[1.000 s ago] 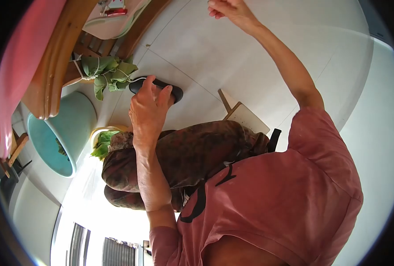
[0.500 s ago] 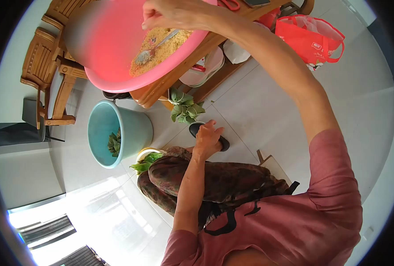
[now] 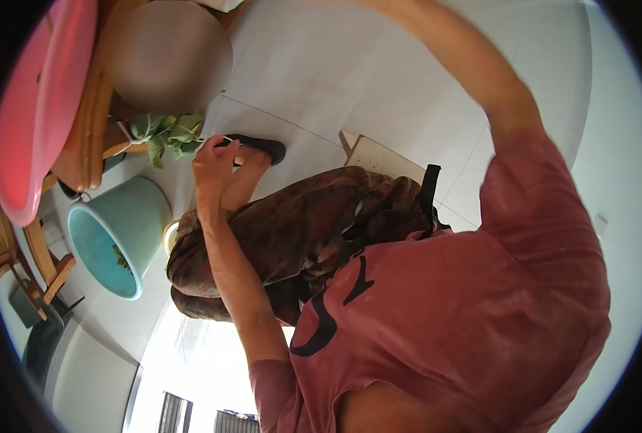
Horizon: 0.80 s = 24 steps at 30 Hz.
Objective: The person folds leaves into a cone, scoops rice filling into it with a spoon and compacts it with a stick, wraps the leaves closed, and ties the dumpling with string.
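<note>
My left hand (image 3: 215,169) is beside the table's leg end, above my foot in a black slipper (image 3: 263,146). Its fingers are closed on a thin white string (image 3: 231,139). Close by, a bundle of green leaf-wrapped parcels (image 3: 166,135) hangs from the wooden table (image 3: 90,137) on strings. My right forearm (image 3: 436,32) stretches up past the top edge, so my right hand is out of sight. The pink basin (image 3: 46,94) shows only in part at the upper left, with its contents hidden.
A light blue bucket (image 3: 137,220) with some green leaves (image 3: 121,257) inside stands on the tiled floor. Behind my knees is the rim of a pale pail (image 3: 170,234). A low stool (image 3: 379,159) is near my legs. A blurred round patch hides part of the table.
The view has swung to the right, so the basin and bucket sit farther left. My right hand, earlier above the basin of yellowish grain with a spoon, has left the frame.
</note>
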Each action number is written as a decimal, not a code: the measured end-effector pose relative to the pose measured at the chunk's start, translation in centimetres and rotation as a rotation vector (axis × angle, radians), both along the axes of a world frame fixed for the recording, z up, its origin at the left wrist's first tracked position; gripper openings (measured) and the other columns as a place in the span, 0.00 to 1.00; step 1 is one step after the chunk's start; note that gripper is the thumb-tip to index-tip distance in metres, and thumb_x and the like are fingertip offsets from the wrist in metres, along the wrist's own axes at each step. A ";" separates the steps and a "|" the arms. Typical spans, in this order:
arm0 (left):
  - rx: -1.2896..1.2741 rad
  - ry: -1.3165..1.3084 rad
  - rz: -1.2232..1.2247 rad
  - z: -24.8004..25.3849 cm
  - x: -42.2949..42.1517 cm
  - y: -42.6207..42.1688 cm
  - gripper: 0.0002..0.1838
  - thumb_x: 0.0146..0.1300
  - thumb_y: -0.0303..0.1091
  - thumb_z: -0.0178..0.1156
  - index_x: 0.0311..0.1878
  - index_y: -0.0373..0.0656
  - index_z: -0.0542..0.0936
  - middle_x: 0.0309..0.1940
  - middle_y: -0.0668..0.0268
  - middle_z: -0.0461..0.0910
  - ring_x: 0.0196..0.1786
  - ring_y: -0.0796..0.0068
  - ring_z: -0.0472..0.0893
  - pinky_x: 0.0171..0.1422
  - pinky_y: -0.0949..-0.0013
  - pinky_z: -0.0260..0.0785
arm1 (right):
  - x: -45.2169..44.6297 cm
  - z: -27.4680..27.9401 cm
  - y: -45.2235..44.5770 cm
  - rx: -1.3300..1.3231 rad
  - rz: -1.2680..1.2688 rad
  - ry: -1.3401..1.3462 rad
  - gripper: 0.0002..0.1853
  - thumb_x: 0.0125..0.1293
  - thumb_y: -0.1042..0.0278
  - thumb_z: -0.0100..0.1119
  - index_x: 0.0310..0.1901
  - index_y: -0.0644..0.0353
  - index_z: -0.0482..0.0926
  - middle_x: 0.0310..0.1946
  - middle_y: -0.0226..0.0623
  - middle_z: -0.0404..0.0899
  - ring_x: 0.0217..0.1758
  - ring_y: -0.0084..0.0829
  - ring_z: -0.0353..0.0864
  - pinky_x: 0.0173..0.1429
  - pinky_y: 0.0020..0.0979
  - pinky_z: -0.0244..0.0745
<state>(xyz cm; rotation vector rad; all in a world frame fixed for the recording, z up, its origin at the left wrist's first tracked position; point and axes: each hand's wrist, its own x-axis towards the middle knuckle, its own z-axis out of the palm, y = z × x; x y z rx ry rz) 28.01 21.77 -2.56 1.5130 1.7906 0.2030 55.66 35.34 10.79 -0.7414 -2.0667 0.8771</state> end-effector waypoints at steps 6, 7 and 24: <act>-0.060 -0.058 -0.049 1.2 1.9 0.2 0.26 0.56 0.42 0.62 0.52 0.34 0.72 0.29 0.63 0.80 0.32 0.80 0.76 0.38 0.77 0.66 | 17.8 -30.1 -14.8 -0.931 -0.649 -0.447 0.08 0.54 0.61 0.62 0.28 0.57 0.78 0.27 0.37 0.80 0.33 0.37 0.79 0.37 0.35 0.73; -0.064 -0.071 -0.049 1.0 2.0 0.4 0.25 0.56 0.42 0.62 0.52 0.34 0.72 0.29 0.64 0.80 0.32 0.80 0.75 0.39 0.77 0.66 | 17.9 -32.8 -17.3 -0.889 -0.732 -0.434 0.08 0.53 0.62 0.62 0.29 0.57 0.79 0.27 0.38 0.80 0.34 0.37 0.79 0.38 0.35 0.73; -0.232 -0.113 -0.043 1.0 3.8 1.4 0.24 0.59 0.39 0.59 0.54 0.34 0.71 0.32 0.66 0.80 0.35 0.82 0.74 0.40 0.79 0.64 | 12.4 -37.8 -19.4 -0.774 -0.990 -0.729 0.08 0.53 0.59 0.62 0.32 0.53 0.79 0.30 0.36 0.80 0.36 0.39 0.79 0.38 0.38 0.72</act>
